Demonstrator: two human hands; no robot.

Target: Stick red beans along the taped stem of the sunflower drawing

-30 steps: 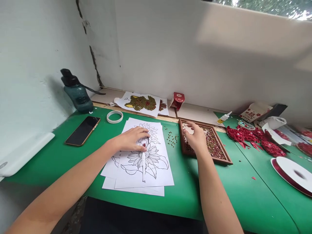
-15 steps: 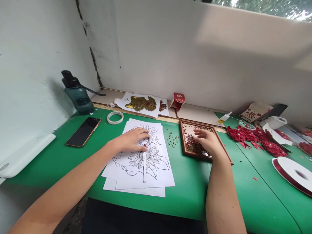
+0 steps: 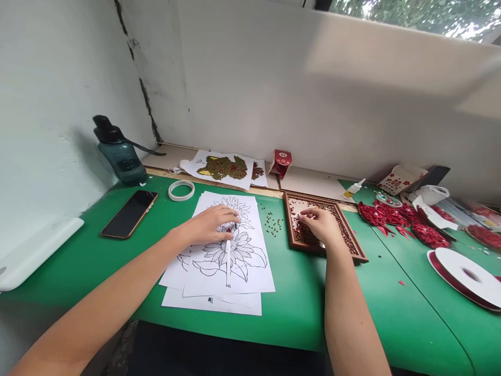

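My left hand (image 3: 211, 224) rests on a white sheet with a black sunflower outline (image 3: 230, 250), fingers lying flat over the flower head. A small white tool (image 3: 227, 248) lies on the drawing just below that hand. My right hand (image 3: 319, 224) is inside a brown wooden frame (image 3: 358, 250) filled with dark red beans, its fingertips drawn together in a pinch among the beans; what they hold is too small to see. A loose scatter of green beans (image 3: 274, 224) lies on the green table between sheet and frame.
A phone (image 3: 129, 213), a tape roll (image 3: 181, 190) and a dark water bottle (image 3: 119, 154) stand at the left. A bean picture (image 3: 223, 168) and red box (image 3: 281, 162) sit at the back. Glue bottle (image 3: 354, 188), red ribbon ornaments (image 3: 403, 219) and a ribbon spool (image 3: 465, 274) fill the right.
My right hand moved across the frame of beans, right and then back left, and its fingers have closed into a pinch. My left hand stayed on the drawing.
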